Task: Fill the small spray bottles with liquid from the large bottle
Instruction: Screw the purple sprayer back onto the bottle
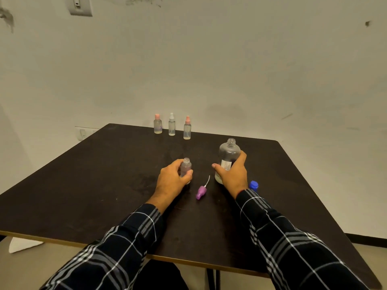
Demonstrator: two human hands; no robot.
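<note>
Head view: left grip [173, 178] holds small bottle [186, 166]; right grip [233, 174], large bottle [229, 152].

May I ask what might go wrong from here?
The small bottle in the left hand has a narrow open neck, so pouring from the large bottle in the right hand may spill onto the table. The purple spray head between the hands and the blue cap by the right wrist could get knocked away.

Dark brown table [83, 185]; navy sleeves [117, 248] in white-lined plaid. Purple spray top [201, 191], with a blue cap [253, 185] at its three o'clock.
</note>
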